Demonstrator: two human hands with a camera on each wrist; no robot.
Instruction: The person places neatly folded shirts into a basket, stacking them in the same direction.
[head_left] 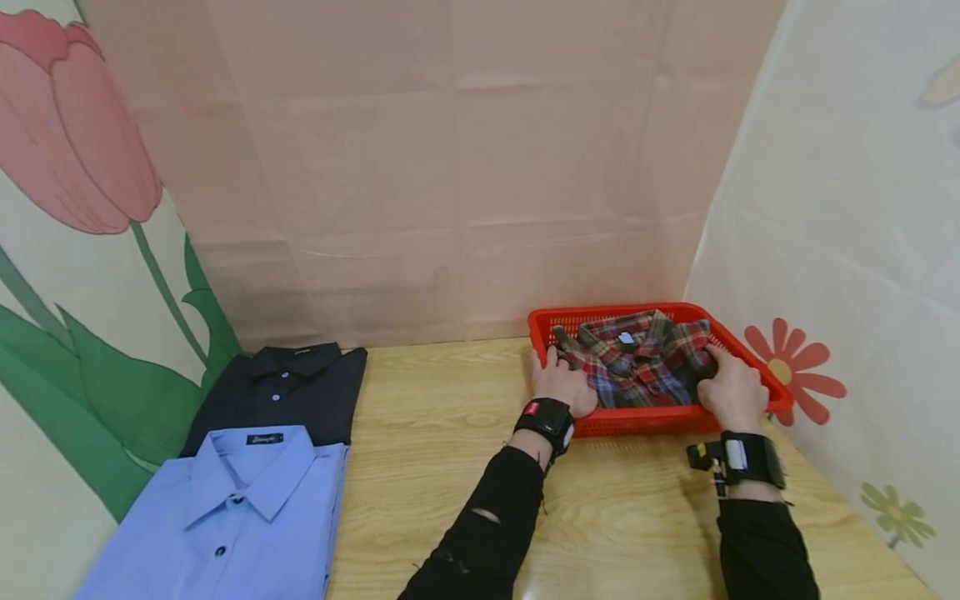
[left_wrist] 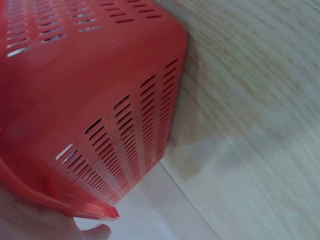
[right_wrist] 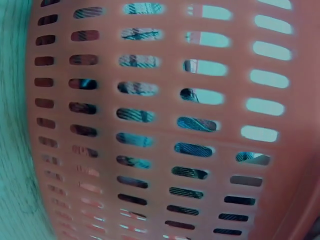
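Wooden worktop [head_left: 442, 417] carries, at far right, a basket [head_left: 637, 422] with checked shirt [head_left: 648, 358] inside; left hand [head_left: 564, 387] and right hand [head_left: 733, 387] grip the basket's ends. Blue shirt [head_left: 247, 533] lies at left.

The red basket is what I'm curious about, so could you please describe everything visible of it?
The red basket looks like rigid plastic: rectangular, open-topped, with rounded corners, a smooth rim and rows of narrow slots through its walls. It is upright at the table's far right, holding a plaid shirt. The left hand and right hand grip it near its front corners. Whether its base fully touches the table is unclear.
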